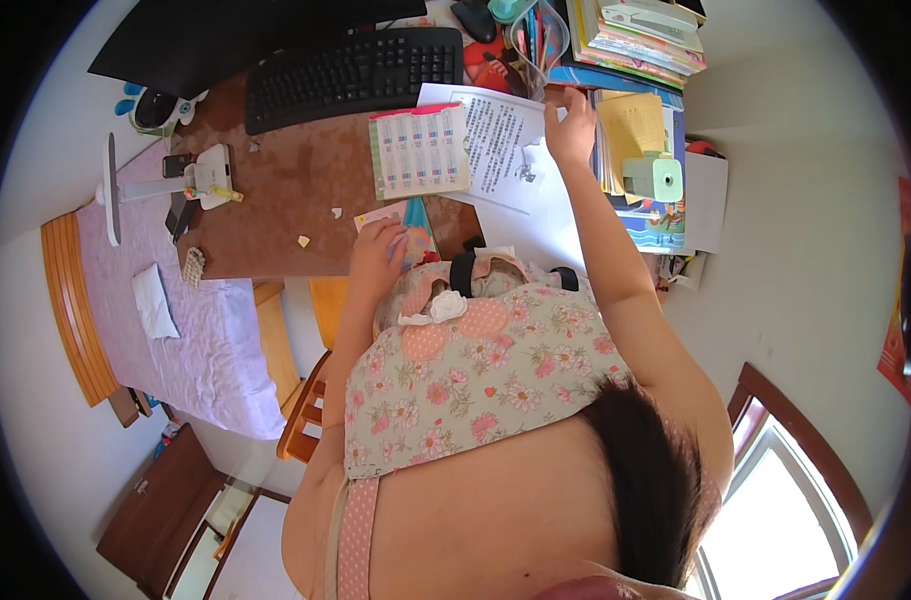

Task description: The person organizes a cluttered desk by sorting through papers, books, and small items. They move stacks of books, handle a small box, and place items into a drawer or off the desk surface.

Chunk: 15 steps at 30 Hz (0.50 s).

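My right hand (pixel 570 125) reaches far over the brown desk (pixel 275 210) and pinches the top right corner of a white printed sheet (pixel 495 140). Beside that sheet lies a chart card with a red top strip (pixel 418 150). My left hand (pixel 380 250) sits at the near desk edge, fingers curled on a colourful booklet (pixel 415 215) that pokes out from under it. My floral top fills the lower middle of the view and hides the desk edge below both hands.
A black keyboard (pixel 355 70) and a dark monitor (pixel 225 35) stand at the back. A clear pen holder (pixel 537 35), stacked books (pixel 645 40), a yellow notebook (pixel 630 125) and a green box-shaped device (pixel 655 178) crowd the right. A white desk lamp (pixel 125 185) and purple-sheeted bed (pixel 195 340) lie left.
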Each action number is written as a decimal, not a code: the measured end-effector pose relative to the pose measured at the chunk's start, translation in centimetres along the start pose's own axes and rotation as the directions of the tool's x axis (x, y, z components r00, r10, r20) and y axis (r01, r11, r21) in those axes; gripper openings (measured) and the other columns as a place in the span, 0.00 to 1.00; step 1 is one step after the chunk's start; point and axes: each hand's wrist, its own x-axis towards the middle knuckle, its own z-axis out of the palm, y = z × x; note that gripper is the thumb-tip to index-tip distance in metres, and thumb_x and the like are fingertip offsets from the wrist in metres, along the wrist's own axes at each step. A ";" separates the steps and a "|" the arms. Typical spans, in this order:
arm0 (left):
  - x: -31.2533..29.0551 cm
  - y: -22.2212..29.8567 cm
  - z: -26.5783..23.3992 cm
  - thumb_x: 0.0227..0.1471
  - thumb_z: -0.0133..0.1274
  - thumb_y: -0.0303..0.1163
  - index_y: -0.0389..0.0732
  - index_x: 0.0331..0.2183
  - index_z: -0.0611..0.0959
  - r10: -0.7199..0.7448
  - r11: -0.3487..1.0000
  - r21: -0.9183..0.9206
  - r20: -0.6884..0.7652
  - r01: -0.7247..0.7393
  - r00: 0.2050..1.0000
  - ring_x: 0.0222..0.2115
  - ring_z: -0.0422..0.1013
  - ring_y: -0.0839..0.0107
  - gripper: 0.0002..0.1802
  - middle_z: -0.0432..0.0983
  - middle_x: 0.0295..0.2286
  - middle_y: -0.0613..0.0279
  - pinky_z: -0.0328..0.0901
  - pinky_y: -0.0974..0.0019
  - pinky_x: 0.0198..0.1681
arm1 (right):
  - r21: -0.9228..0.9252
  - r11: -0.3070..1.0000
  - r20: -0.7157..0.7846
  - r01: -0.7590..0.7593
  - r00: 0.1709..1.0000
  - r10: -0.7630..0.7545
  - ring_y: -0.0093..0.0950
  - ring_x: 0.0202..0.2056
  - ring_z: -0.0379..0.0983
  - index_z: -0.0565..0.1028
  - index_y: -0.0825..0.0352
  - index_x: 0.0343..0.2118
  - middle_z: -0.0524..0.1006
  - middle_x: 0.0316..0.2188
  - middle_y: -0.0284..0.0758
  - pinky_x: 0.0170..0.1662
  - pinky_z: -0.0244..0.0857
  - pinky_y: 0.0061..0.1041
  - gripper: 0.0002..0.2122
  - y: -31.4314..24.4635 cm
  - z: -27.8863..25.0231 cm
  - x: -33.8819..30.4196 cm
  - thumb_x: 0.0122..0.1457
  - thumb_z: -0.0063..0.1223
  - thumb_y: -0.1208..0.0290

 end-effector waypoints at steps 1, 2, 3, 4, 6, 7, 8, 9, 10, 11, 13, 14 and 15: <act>0.0 0.1 0.1 0.44 0.53 0.28 0.38 0.34 0.80 -0.004 1.000 -0.007 0.004 0.004 1.000 0.41 0.68 0.56 0.11 0.73 0.38 0.55 0.63 0.58 0.45 | -0.019 0.997 0.088 -0.071 0.994 0.073 0.41 0.47 0.64 0.66 0.63 0.48 0.72 0.41 0.38 0.49 0.57 0.37 0.22 0.2 -0.3 -0.9 0.47 0.56 0.67; 0.0 0.2 0.2 0.45 0.53 0.28 0.38 0.34 0.80 -0.009 1.000 -0.014 0.009 0.009 1.000 0.41 0.68 0.55 0.11 0.73 0.38 0.55 0.63 0.58 0.45 | -0.043 0.989 0.173 -0.140 0.974 0.146 0.41 0.47 0.64 0.65 0.62 0.49 0.73 0.42 0.36 0.50 0.57 0.37 0.24 0.3 -0.6 -1.5 0.47 0.56 0.67; 0.1 0.3 0.3 0.45 0.53 0.28 0.38 0.34 0.80 -0.012 1.000 -0.020 0.013 0.013 1.000 0.41 0.68 0.55 0.11 0.73 0.38 0.55 0.63 0.58 0.45 | -0.031 0.993 0.199 -0.115 0.973 0.119 0.40 0.47 0.65 0.64 0.62 0.50 0.73 0.41 0.35 0.50 0.57 0.37 0.26 0.5 -0.6 -1.9 0.46 0.57 0.66; 0.3 0.4 0.4 0.45 0.53 0.28 0.38 0.34 0.80 0.003 1.000 -0.024 0.020 -0.003 1.000 0.42 0.67 0.55 0.11 0.73 0.38 0.55 0.63 0.58 0.45 | -0.019 0.996 0.224 -0.090 0.970 0.092 0.38 0.47 0.65 0.63 0.61 0.51 0.73 0.40 0.34 0.50 0.56 0.37 0.28 0.6 -0.7 -2.2 0.46 0.58 0.65; 0.5 0.8 0.5 0.46 0.53 0.29 0.38 0.35 0.80 0.035 0.999 -0.030 0.035 -0.033 0.999 0.42 0.67 0.55 0.11 0.73 0.39 0.55 0.63 0.59 0.45 | 0.010 0.999 0.273 -0.041 0.961 0.036 0.35 0.46 0.67 0.61 0.59 0.53 0.74 0.39 0.32 0.51 0.55 0.37 0.31 0.5 -0.8 -2.9 0.44 0.60 0.63; 0.6 1.0 0.5 0.46 0.53 0.29 0.38 0.35 0.80 0.036 0.999 -0.027 0.040 -0.035 0.999 0.42 0.67 0.55 0.11 0.73 0.39 0.55 0.63 0.59 0.45 | 0.021 1.000 0.294 0.005 0.956 -0.011 0.34 0.45 0.68 0.61 0.61 0.54 0.74 0.38 0.33 0.49 0.59 0.36 0.32 0.2 -1.0 -3.0 0.44 0.61 0.64; 0.7 1.2 0.6 0.46 0.53 0.30 0.38 0.35 0.80 0.038 0.999 -0.024 0.045 -0.037 0.998 0.42 0.67 0.55 0.11 0.72 0.39 0.55 0.63 0.59 0.45 | 0.048 0.997 0.324 -0.054 0.945 0.036 0.35 0.45 0.68 0.60 0.62 0.54 0.74 0.38 0.34 0.48 0.60 0.35 0.33 -0.2 -0.9 -3.3 0.44 0.61 0.64; 0.7 1.3 0.6 0.47 0.53 0.30 0.38 0.35 0.80 0.044 0.999 -0.021 0.049 -0.043 0.998 0.42 0.67 0.55 0.11 0.72 0.39 0.55 0.62 0.59 0.45 | 0.075 0.991 0.351 -0.115 0.933 0.082 0.36 0.44 0.69 0.59 0.62 0.54 0.74 0.37 0.35 0.47 0.62 0.35 0.33 -0.9 -0.8 -3.6 0.44 0.61 0.65; 0.7 1.4 0.7 0.47 0.53 0.30 0.38 0.35 0.80 0.037 0.999 -0.025 0.060 -0.035 0.998 0.42 0.67 0.55 0.11 0.72 0.39 0.55 0.62 0.59 0.45 | 0.098 0.979 0.375 -0.177 0.918 0.129 0.37 0.44 0.69 0.59 0.63 0.55 0.74 0.37 0.36 0.46 0.63 0.35 0.33 -1.5 -0.6 -3.9 0.44 0.60 0.66; 0.7 1.4 0.9 0.47 0.53 0.31 0.38 0.35 0.80 0.029 0.999 -0.030 0.070 -0.027 0.997 0.42 0.67 0.55 0.12 0.72 0.39 0.55 0.62 0.59 0.46 | 0.010 0.991 0.236 -0.131 0.964 0.125 0.39 0.41 0.70 0.63 0.66 0.52 0.74 0.38 0.39 0.44 0.66 0.35 0.28 -2.0 -0.1 -4.5 0.46 0.57 0.68; 0.7 1.4 1.2 0.47 0.53 0.31 0.38 0.37 0.79 0.035 0.999 -0.037 0.095 -0.032 0.995 0.43 0.66 0.55 0.13 0.72 0.40 0.54 0.62 0.59 0.46 | -0.049 0.991 0.215 -0.121 0.968 0.129 0.40 0.40 0.71 0.69 0.67 0.45 0.74 0.37 0.40 0.44 0.66 0.36 0.19 -1.2 1.1 -4.4 0.48 0.54 0.70; 0.6 1.4 1.3 0.47 0.53 0.31 0.39 0.38 0.78 0.047 0.998 -0.038 0.109 -0.043 0.993 0.43 0.66 0.55 0.14 0.71 0.40 0.54 0.61 0.58 0.47 | -0.078 0.990 0.204 -0.118 0.970 0.132 0.41 0.39 0.71 0.71 0.67 0.42 0.75 0.37 0.41 0.44 0.66 0.37 0.16 -0.8 1.6 -4.4 0.49 0.52 0.71; 0.6 1.2 1.4 0.47 0.53 0.31 0.39 0.40 0.78 0.052 0.998 -0.036 0.115 -0.048 0.992 0.44 0.65 0.54 0.15 0.71 0.41 0.54 0.61 0.58 0.47 | -0.088 0.994 0.236 -0.063 0.968 0.082 0.42 0.37 0.71 0.75 0.67 0.29 0.75 0.33 0.41 0.42 0.66 0.37 0.06 -2.2 1.3 -4.4 0.49 0.49 0.73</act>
